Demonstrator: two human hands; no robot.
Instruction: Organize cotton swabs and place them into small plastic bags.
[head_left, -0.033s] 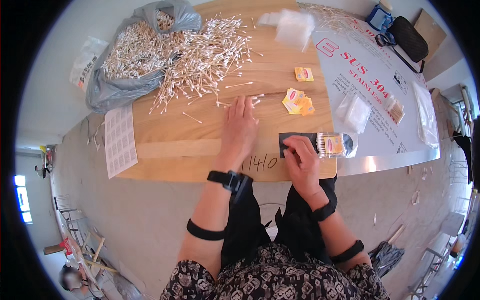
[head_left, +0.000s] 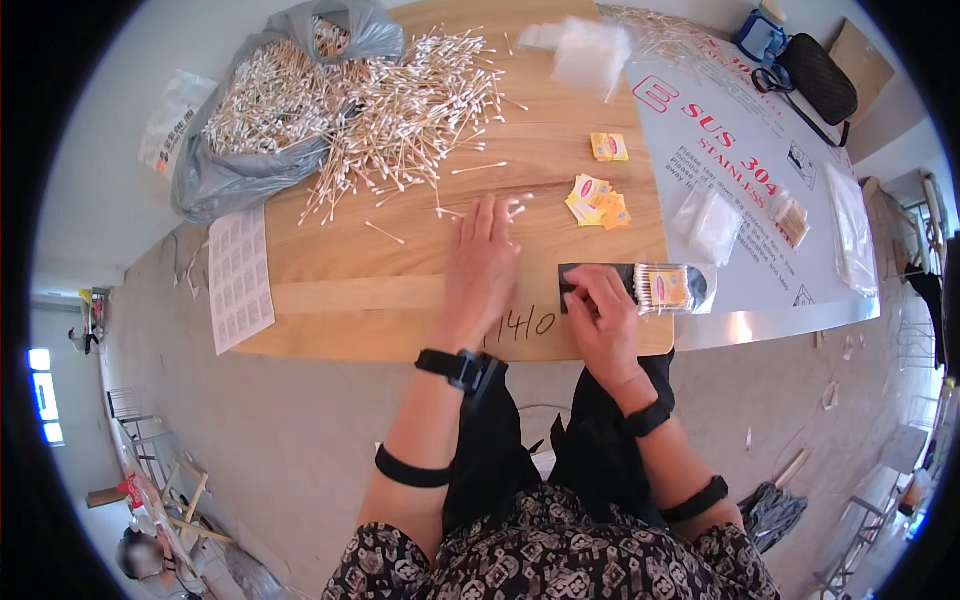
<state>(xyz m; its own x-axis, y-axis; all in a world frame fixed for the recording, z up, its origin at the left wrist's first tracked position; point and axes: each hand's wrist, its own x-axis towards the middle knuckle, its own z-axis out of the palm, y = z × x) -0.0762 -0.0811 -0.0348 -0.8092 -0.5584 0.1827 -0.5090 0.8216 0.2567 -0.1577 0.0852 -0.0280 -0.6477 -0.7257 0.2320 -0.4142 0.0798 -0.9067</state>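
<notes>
My left hand [head_left: 482,265] lies palm down on the wooden table [head_left: 350,300], fingers stretched out flat. A few cotton swabs [head_left: 517,207] show just past its fingertips; whatever is under the palm is hidden. To the right, my right hand [head_left: 606,315] is curled, thumb and fingers close together, over a flat black piece [head_left: 573,290]. I cannot make out what, if anything, it pinches. Beside it a clear packet of cotton swabs [head_left: 662,289] with a yellow card lies across the table's right edge. Loose yellow cards [head_left: 597,203] are farther back.
A big heap of cotton swabs [head_left: 420,110] spills from a grey plastic bag [head_left: 250,175] at the far left. A printed sheet [head_left: 240,280] hangs over the left edge. Clear bags [head_left: 590,60] lie at the back. A metal sheet [head_left: 740,130] on the right bears a black pouch [head_left: 818,78].
My left hand has slid very slightly toward me, and the swabs at its fingertips have shifted a little. My right hand is practically still.
</notes>
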